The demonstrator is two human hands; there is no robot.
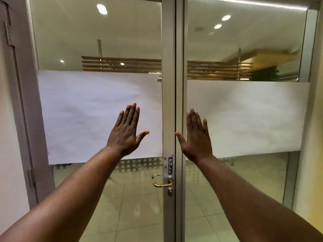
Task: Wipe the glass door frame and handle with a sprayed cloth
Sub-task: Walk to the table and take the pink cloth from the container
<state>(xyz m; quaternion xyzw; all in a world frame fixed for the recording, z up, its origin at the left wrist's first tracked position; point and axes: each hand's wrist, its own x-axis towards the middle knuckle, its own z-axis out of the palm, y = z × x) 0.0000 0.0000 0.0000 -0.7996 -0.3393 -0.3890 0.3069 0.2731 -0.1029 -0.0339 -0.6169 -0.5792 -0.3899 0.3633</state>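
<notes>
With both hands flat, empty, left hand (125, 127) and right hand (195, 137) flank the rigid metal door frame (168, 102); no cloth visible. Handle (162, 184) low centre, smooth, likely slippery: wrap cloth around lever.

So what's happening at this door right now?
A person faces a closed double glass door with both arms out. The left hand and right hand are open and empty, one on either side of the centre frame. No cloth or spray shows. The handle below is untouched, so wiping hasn't started.

Pale tiled floor (139, 198), round ceiling lights (101, 9).
</notes>
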